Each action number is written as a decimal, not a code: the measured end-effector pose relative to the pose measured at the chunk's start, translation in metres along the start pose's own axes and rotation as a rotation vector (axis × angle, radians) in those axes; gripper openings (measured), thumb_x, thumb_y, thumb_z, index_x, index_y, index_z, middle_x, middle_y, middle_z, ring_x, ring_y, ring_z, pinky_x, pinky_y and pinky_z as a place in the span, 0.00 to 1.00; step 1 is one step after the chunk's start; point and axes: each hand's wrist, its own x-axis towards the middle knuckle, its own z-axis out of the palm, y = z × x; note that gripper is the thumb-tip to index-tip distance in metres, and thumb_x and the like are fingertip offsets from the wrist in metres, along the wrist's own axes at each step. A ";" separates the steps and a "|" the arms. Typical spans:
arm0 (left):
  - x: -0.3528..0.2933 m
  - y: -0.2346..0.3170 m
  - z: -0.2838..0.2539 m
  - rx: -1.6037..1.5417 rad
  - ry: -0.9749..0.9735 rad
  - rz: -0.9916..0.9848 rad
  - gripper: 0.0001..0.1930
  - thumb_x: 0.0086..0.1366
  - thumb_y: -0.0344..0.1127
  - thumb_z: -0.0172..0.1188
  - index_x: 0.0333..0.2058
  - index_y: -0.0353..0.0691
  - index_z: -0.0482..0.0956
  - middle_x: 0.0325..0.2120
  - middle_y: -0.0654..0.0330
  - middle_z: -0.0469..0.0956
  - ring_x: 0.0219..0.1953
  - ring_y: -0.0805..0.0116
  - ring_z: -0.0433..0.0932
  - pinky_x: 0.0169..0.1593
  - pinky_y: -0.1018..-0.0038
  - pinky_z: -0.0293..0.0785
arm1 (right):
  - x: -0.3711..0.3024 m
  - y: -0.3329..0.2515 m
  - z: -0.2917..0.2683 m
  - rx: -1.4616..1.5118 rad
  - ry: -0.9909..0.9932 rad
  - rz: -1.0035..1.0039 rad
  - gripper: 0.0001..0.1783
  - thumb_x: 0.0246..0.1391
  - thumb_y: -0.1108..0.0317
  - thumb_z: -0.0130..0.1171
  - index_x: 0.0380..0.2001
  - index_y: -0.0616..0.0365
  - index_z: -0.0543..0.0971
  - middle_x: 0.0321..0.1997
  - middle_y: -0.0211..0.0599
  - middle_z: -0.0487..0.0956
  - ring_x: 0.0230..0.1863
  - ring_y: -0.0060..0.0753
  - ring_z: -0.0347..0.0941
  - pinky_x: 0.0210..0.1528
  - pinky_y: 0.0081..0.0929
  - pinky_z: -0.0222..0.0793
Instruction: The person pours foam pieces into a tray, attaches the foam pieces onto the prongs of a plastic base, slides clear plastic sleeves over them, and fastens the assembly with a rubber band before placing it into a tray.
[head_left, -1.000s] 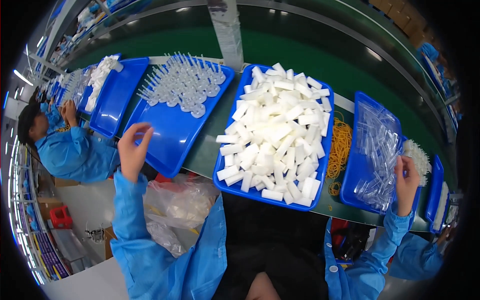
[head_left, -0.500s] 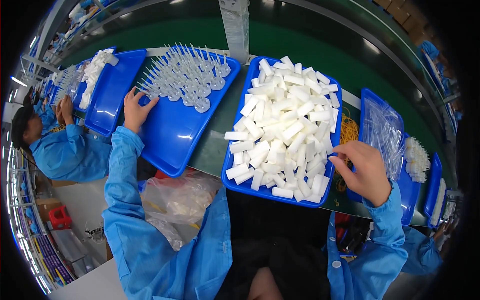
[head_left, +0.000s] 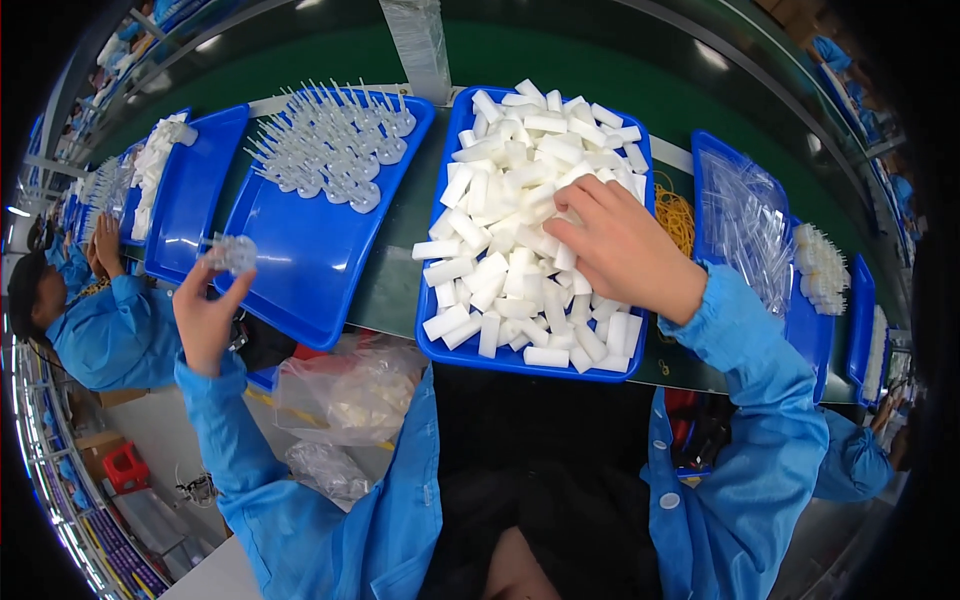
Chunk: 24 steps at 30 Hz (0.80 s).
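My left hand (head_left: 208, 315) is raised at the near left edge of a blue tray (head_left: 300, 290), its thumb and fingers pinching a clear plastic piece (head_left: 236, 254) with a round base and a short stem. Many similar clear stemmed pieces (head_left: 330, 150) stand crowded at the far end of that tray. Over a second blue tray (head_left: 428, 335), heaped with white foam blocks (head_left: 500, 270), my right hand (head_left: 625, 245) reaches in from the right. Its thumb and index finger close on a block in the pile, though the fingers partly cover it.
Yellow rubber bands (head_left: 674, 215) lie right of the foam tray. Beyond them is a tray of clear plastic strips (head_left: 740, 215). A clear bag of white pieces (head_left: 350, 395) sits below the table edge. At the left, a co-worker (head_left: 110, 320) in blue sits beside more trays.
My left hand has drawn back from the stemmed pieces toward me, now carrying one. My right hand has moved left from the foam tray's right edge into the pile. The view has shifted slightly.
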 end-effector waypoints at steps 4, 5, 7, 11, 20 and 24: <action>-0.054 0.038 0.001 -0.559 -0.213 -0.071 0.23 0.46 0.19 0.64 0.43 0.28 0.72 0.44 0.48 0.74 0.46 0.63 0.74 0.51 0.70 0.69 | -0.003 0.007 0.011 -0.152 0.063 -0.122 0.21 0.36 0.80 0.57 0.39 0.63 0.74 0.40 0.42 0.71 0.45 0.42 0.65 0.44 0.33 0.62; -0.064 0.044 0.003 -0.658 -0.302 -0.083 0.24 0.44 0.18 0.64 0.44 0.28 0.71 0.44 0.47 0.73 0.47 0.61 0.73 0.52 0.68 0.68 | -0.005 0.007 0.013 -0.204 0.170 -0.163 0.20 0.36 0.80 0.56 0.39 0.64 0.73 0.39 0.41 0.71 0.44 0.42 0.66 0.43 0.34 0.62; -0.082 0.059 0.013 -0.754 -0.452 -0.113 0.26 0.40 0.20 0.66 0.43 0.30 0.72 0.42 0.50 0.74 0.45 0.65 0.73 0.49 0.70 0.68 | -0.007 0.003 0.006 -0.145 0.207 -0.104 0.20 0.38 0.81 0.55 0.41 0.63 0.72 0.38 0.42 0.71 0.44 0.42 0.66 0.42 0.34 0.62; -0.100 0.090 0.043 -0.913 -0.775 -0.107 0.24 0.35 0.24 0.70 0.37 0.31 0.77 0.33 0.60 0.70 0.40 0.68 0.71 0.45 0.75 0.65 | -0.020 -0.004 -0.017 -0.041 0.267 0.064 0.17 0.44 0.79 0.55 0.41 0.60 0.70 0.31 0.43 0.72 0.38 0.44 0.68 0.36 0.33 0.63; -0.148 0.132 0.124 -1.367 -0.958 -0.161 0.25 0.42 0.17 0.64 0.43 0.34 0.69 0.44 0.45 0.74 0.46 0.59 0.75 0.51 0.67 0.68 | -0.112 -0.059 -0.027 1.361 0.017 0.421 0.09 0.60 0.63 0.45 0.39 0.54 0.62 0.23 0.26 0.64 0.20 0.15 0.53 0.21 0.15 0.51; -0.160 0.146 0.142 -1.342 -0.966 -0.221 0.25 0.43 0.17 0.66 0.42 0.34 0.69 0.41 0.51 0.76 0.45 0.63 0.75 0.51 0.70 0.68 | -0.134 -0.080 -0.011 1.912 0.061 0.752 0.07 0.62 0.64 0.40 0.39 0.56 0.62 0.26 0.29 0.66 0.21 0.11 0.53 0.21 0.13 0.50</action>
